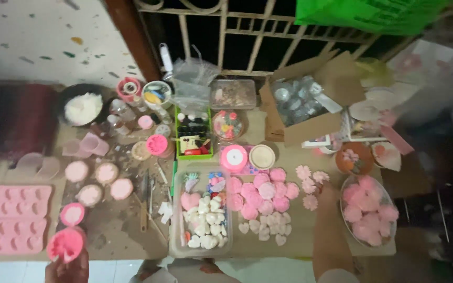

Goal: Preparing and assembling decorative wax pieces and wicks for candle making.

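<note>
My left hand [68,268] is at the bottom left edge, shut on a round pink mould [66,244] held just over the table's front edge. My right forearm reaches up from the bottom right, and my right hand [325,196] rests among pink flower-shaped pieces [309,184], between a cluster of round pink pieces [265,193] and a clear bowl of pink pieces [368,212]. The hand is blurred and I cannot make out its fingers. Small white heart pieces [262,228] lie just left of that forearm.
Two pink silicone mould trays [14,217] lie at the left. A clear tray [176,220] of white and pink shapes stands at the front centre. Farther back are a black bowl of white flakes [82,107], a green box of small bottles [194,137], and a cardboard box [302,105].
</note>
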